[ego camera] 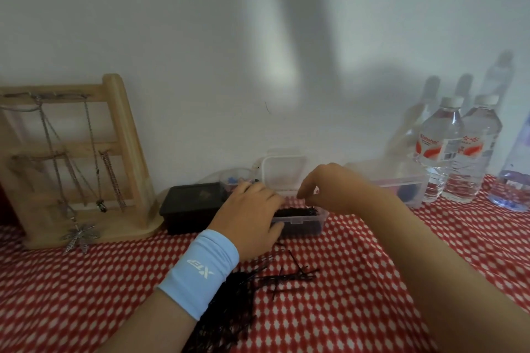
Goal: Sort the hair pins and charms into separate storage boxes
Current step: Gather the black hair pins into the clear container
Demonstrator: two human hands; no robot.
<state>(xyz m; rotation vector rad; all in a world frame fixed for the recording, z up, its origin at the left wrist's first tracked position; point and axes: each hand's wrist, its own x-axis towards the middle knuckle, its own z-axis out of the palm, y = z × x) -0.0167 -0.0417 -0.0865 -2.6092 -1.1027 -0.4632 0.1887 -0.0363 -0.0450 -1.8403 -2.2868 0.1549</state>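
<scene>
A clear storage box (298, 222) stands open on the tablecloth, its lid (282, 173) up at the back and black hair pins (295, 212) lying inside. My left hand (249, 215), with a light blue wristband, grips the box's left end, fingers over the rim and thumb on the front wall. My right hand (324, 189) hovers just above the right half of the box, fingers loosely curled downward with a small gap at the thumb; no pin shows between them. A loose pile of black hair pins (258, 284) lies on the cloth in front of the box. Charms are not clearly visible.
A black box (189, 206) sits left of the clear one, with a small round clear container (236, 179) behind it. A wooden stand (77, 163) hung with necklaces stands far left. Another clear box (401, 183) and water bottles (456, 149) stand at right against the wall.
</scene>
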